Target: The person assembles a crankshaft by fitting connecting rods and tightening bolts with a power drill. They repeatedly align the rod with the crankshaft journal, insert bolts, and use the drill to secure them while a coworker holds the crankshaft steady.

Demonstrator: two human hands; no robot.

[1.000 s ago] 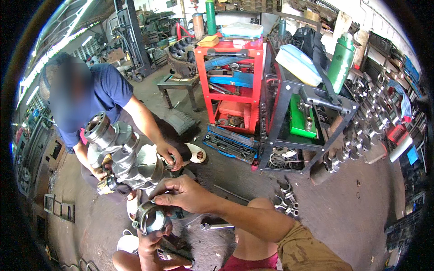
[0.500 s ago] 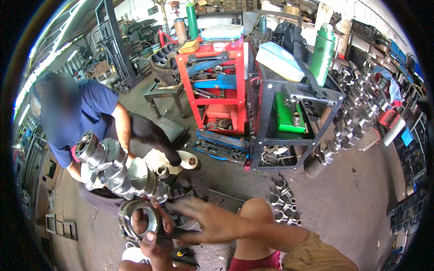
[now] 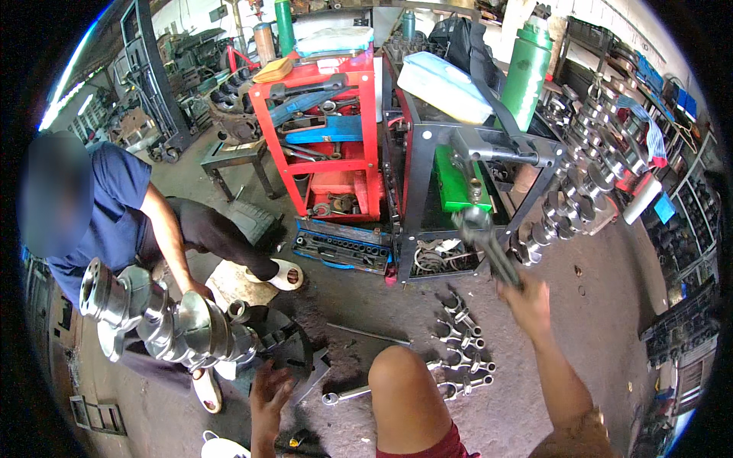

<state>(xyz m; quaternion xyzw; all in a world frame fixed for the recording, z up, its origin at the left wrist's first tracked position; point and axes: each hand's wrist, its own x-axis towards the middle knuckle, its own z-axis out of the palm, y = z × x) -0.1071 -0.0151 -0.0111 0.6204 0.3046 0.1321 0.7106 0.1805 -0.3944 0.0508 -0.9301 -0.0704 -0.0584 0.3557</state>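
Observation:
My right hand (image 3: 527, 305) is raised at the right, closed around the lower end of a dark metal connecting rod (image 3: 492, 248). The rod tilts up and to the left; its round end, blurred, overlaps the black cart in the picture. Down at the lower left, my left hand (image 3: 269, 393) is open and holds nothing, its fingers partly curled. It is just below the near end of a shiny crankshaft (image 3: 191, 324), apart from it as far as I can see. A co-worker (image 3: 114, 191) sits at the left behind the crankshaft, one hand at its far side.
Several forked connecting rods (image 3: 462, 343) lie on the floor beyond my knee, beside a long bar (image 3: 370, 334) and a wrench (image 3: 347, 395). An open blue socket set (image 3: 343, 246) lies before the red tool cart (image 3: 374, 153). A black cart (image 3: 412, 198) and stacked crankshafts (image 3: 584, 183) stand right.
The connecting rod has left my left hand near the crankshaft and is now raised to the right in my right hand. My left hand has opened. The view has shifted right.

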